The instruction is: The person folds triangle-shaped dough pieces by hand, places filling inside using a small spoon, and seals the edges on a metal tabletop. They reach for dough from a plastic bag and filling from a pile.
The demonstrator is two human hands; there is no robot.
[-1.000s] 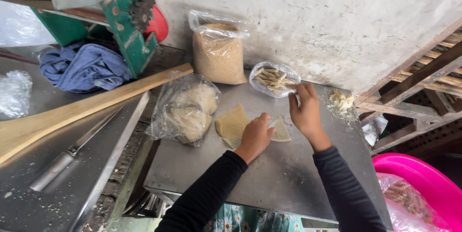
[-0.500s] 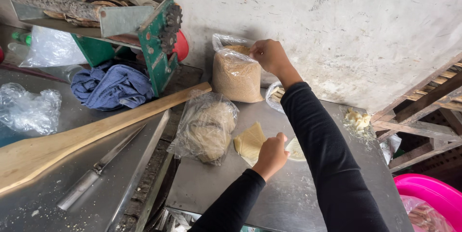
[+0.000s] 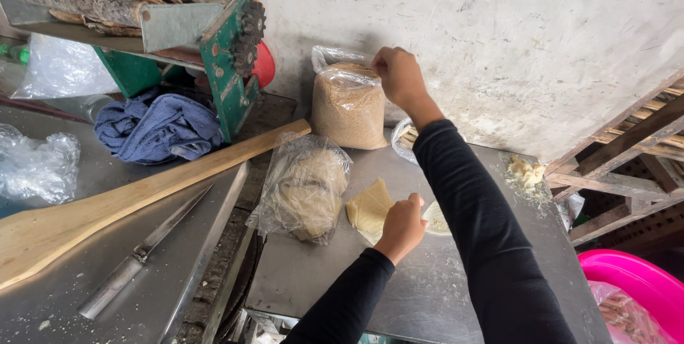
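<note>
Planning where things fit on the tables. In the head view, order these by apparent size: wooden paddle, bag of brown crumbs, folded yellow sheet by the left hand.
1. Wooden paddle, by far the longest, though it lies nearer the camera.
2. Bag of brown crumbs.
3. Folded yellow sheet, the smallest, partly hidden by the left hand.

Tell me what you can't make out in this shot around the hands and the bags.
- Head view: right hand fingers at the crumb bag; grip hidden behind the hand.
- Small bag mostly behind the right sleeve.
- Round sheet under the left hand, partly covered.
- Pink tub cut off by the frame edge.
</note>
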